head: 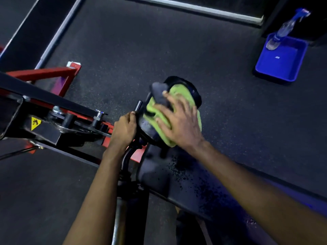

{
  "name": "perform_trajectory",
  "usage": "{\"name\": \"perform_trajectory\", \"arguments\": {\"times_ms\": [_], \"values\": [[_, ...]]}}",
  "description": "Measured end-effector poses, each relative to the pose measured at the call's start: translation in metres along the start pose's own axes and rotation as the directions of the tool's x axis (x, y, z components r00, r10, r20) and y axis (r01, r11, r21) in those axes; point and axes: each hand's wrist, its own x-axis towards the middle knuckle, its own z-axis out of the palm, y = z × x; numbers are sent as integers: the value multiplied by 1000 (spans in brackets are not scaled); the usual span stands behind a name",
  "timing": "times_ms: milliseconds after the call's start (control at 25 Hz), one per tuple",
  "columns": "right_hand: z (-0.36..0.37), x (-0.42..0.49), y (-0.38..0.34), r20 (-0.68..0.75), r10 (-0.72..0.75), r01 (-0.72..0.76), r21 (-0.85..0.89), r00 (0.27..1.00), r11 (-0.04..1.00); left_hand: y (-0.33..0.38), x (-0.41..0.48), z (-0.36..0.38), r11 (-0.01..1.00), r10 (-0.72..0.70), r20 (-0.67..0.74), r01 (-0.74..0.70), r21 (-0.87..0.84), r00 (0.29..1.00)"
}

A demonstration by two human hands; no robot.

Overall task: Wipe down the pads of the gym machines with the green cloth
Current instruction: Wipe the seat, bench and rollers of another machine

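Observation:
A green cloth (pixel 182 96) is spread over a small black pad (pixel 150 128) of the gym machine, in the middle of the view. My right hand (pixel 177 121) lies flat on the cloth with fingers spread and presses it against the pad. My left hand (pixel 123 129) grips a black handle bar (pixel 138 106) just left of that pad. Below the small pad runs a longer black pad (pixel 185 179), its surface speckled with dark spots.
The machine's black and red frame (pixel 53 110) fills the left side, with a yellow warning sticker (pixel 35 123). A blue tray (pixel 281 61) sits on the dark rubber floor at upper right, a spray bottle (pixel 283 30) standing in it. Grey rails (pixel 58 32) cross the top.

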Motion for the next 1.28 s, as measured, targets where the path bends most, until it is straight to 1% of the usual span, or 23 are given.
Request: {"name": "perform_trajectory", "arguments": {"times_ms": [40, 80, 120, 160, 200, 280, 360, 440, 520, 600, 680, 720, 760, 800, 880, 920, 960, 1000, 1040, 1120, 1160, 1240, 1280], "values": [[-5, 14, 7, -42, 129, -129, 19, 991, 992, -1, 0, 0, 1000, 3, -2, -3, -1, 1000], [-9, 26, 12, -82, 259, -255, 56, 962, 965, -1, 0, 0, 1000, 6, -7, -6, -13, 1000], [-11, 33, 12, -100, 345, -337, 90, 933, 937, -1, 0, 1, 1000, 6, -10, -6, -20, 1000], [-11, 34, 5, -99, 370, -361, 95, 924, 928, -1, 0, 1, 1000, 4, -7, -4, -24, 1000], [-8, 29, -4, -84, 336, -329, 88, 938, 940, 0, 1, 1, 1000, 5, -6, -5, -26, 1000], [-1, 7, -24, -12, 159, -158, 90, 987, 983, -1, 5, 1, 1000, 4, -3, -4, -29, 1000], [2, -18, -31, 65, 21, -27, 98, 998, 995, 0, 5, 2, 1000, -9, 2, 9, -29, 1000], [1, -24, -24, 84, -9, 4, 62, 996, 998, -1, 3, 6, 999, 21, -53, -24, -47, 998], [0, -10, -11, 40, 68, -69, 28, 997, 997, -2, -2, 12, 991, 95, -210, -113, -75, 973], [-4, 11, 4, -27, 216, -214, 49, 976, 976, -2, -11, 16, 983, 122, -349, -161, -85, 929], [-6, 24, 7, -79, 335, -328, 88, 939, 941, -1, -20, 20, 979, 129, -411, -182, -92, 902], [-5, 23, 0, -94, 361, -353, 90, 928, 931, 0, -26, 23, 978, 136, -418, -190, -90, 898], [-1, 17, -12, -95, 352, -344, 88, 931, 935, 1, -31, 25, 976, 147, -417, -200, -88, 897], [2, 7, -26, -74, 304, -298, 84, 950, 951, 2, -35, 26, 972, 155, -409, -212, -98, 899], [6, -17, -41, -14, 132, -131, 66, 991, 989, 2, -38, 25, 966, 159, -375, -221, -131, 913], [7, -24, -37, 13, 61, -61, 49, 998, 997, 3, -38, 23, 969, 152, -365, -211, -128, 919], [4, -24, -26, 22, 35, -36, 39, 999, 999, 4, -37, 21, 975, 140, -351, -192, -116, 926], [1, -18, -13, 12, 74, -74, 40, 997, 996, 5, -36, 19, 981, 126, -342, -169, -98, 931], [-2, -9, 0, -11, 159, -158, 57, 987, 986, 6, -35, 18, 986, 111, -336, -147, -82, 935], [-10, 11, 21, -81, 337, -326, 126, 938, 937, 9, -34, 14, 991, 70, -294, -101, -90, 953], [-12, 17, 24, -108, 383, -366, 151, 917, 918, 12, -34, 12, 990, 39, -270, -74, -120, 962], [-10, 17, 15, -138, 395, -374, 152, 908, 915, 17, -30, 8, 981, -78, -170, 45, -188, 982], [-7, 10, 5, -145, 364, -345, 139, 920, 928, 18, -26, 9, 961, -150, -99, 122, -250, 984]]}}
